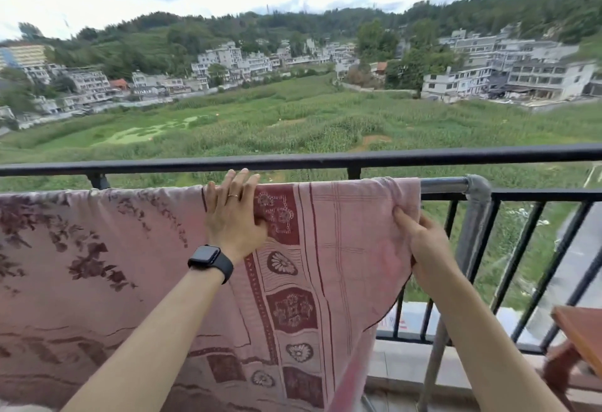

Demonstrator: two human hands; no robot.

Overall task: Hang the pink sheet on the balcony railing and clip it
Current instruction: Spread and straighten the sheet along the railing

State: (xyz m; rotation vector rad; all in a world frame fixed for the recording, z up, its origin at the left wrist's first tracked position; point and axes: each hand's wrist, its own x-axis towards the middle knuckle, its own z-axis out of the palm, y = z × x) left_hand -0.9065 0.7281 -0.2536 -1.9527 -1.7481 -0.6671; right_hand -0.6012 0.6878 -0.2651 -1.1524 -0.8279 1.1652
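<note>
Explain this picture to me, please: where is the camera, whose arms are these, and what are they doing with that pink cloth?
There is no machine here. One wide-angle camera sits on a person's head, looking forward and down, so the arms are that person's own. A pink sheet with dark red patterns hangs over a grey metal pipe, just inside the black balcony railing. The left hand, with a ring and a black watch at the wrist, lies flat against the cloth near the top. The right hand pinches the sheet's right edge. No clips show yet. Beyond lie fields, houses and hills.
</note>
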